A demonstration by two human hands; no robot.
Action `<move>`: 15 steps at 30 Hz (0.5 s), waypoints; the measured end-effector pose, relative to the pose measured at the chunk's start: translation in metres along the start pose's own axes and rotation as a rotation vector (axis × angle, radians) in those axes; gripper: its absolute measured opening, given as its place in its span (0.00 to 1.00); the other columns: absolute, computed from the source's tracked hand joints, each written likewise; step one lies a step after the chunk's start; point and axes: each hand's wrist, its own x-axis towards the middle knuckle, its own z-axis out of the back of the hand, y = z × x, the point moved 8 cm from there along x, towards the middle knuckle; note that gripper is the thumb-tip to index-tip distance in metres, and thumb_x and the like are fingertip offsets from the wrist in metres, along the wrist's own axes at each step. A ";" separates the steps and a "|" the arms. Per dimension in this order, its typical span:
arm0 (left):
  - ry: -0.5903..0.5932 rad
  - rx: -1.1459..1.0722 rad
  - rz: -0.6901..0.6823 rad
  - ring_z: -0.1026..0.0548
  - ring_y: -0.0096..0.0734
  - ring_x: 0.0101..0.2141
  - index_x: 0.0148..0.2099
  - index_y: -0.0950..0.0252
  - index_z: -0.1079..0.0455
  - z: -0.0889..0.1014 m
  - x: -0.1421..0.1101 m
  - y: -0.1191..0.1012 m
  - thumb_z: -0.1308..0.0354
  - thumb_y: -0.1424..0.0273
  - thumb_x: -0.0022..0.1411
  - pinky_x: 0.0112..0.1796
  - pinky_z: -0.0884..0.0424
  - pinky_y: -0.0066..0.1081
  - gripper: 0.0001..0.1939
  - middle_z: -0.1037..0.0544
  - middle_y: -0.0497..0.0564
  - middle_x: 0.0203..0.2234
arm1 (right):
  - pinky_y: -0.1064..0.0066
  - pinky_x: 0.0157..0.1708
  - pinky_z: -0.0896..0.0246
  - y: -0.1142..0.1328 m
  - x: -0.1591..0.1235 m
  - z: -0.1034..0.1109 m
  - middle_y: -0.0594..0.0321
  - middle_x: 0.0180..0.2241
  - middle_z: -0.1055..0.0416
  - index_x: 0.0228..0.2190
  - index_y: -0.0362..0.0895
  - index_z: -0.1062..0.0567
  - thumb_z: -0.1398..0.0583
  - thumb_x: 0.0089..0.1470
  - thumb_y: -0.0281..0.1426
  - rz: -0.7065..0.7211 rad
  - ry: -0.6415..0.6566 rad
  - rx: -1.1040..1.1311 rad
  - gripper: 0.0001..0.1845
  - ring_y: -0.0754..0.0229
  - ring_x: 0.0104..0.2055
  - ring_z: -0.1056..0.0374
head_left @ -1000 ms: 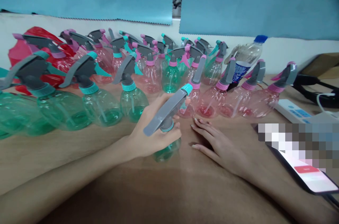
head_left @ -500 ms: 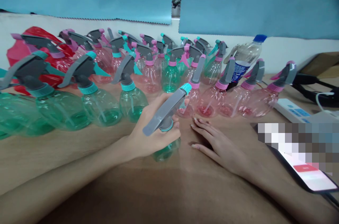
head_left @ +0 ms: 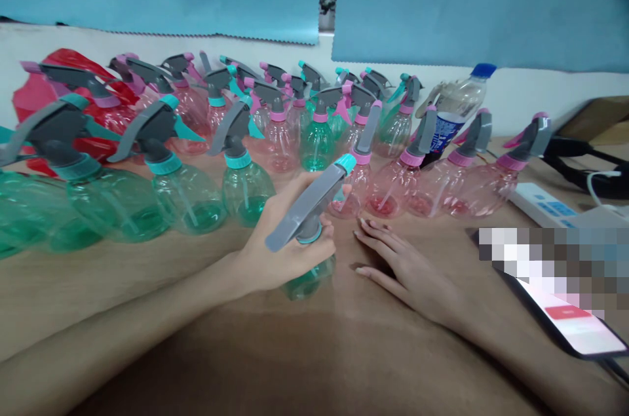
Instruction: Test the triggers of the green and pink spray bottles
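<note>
My left hand (head_left: 289,239) is wrapped round the neck of a green spray bottle (head_left: 310,280) with a grey head and teal nozzle. The fingers hide much of its body and trigger. Flat on the wooden table (head_left: 304,363) lies my right hand (head_left: 398,265), fingers stretched out and holding nothing. Just beyond its fingertips stands a pink spray bottle (head_left: 388,190). Several green spray bottles, one of them (head_left: 248,190) close behind my left hand, line up to the left. More pink ones, such as this pink spray bottle (head_left: 484,183), stand at the right.
Further rows of pink and green spray bottles fill the back, beside a red plastic bag (head_left: 63,85). A large clear bottle with a blue cap (head_left: 483,71) leans there. On the right are a white power strip (head_left: 543,203), a phone (head_left: 584,331) and a black strap-like object (head_left: 580,167).
</note>
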 end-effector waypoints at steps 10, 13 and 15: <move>-0.040 -0.123 -0.005 0.26 0.31 0.27 0.45 0.58 0.38 0.001 0.004 -0.001 0.45 0.78 0.47 0.31 0.27 0.31 0.22 0.25 0.47 0.36 | 0.46 0.62 0.53 0.000 0.000 0.000 0.53 0.64 0.45 0.61 0.45 0.41 0.47 0.60 0.47 -0.006 0.007 -0.012 0.33 0.49 0.66 0.52; -0.039 -0.108 -0.008 0.27 0.30 0.26 0.45 0.58 0.39 0.002 0.004 -0.001 0.46 0.78 0.47 0.29 0.28 0.31 0.20 0.26 0.46 0.34 | 0.47 0.63 0.54 0.000 0.000 -0.001 0.52 0.64 0.46 0.61 0.43 0.40 0.47 0.60 0.47 -0.010 0.023 -0.023 0.33 0.49 0.66 0.53; -0.042 -0.083 -0.014 0.27 0.31 0.27 0.43 0.58 0.39 0.002 0.003 -0.001 0.46 0.77 0.47 0.30 0.28 0.32 0.19 0.26 0.46 0.33 | 0.47 0.63 0.54 0.000 0.000 -0.001 0.52 0.64 0.46 0.61 0.43 0.40 0.47 0.60 0.47 -0.012 0.027 -0.021 0.33 0.49 0.66 0.53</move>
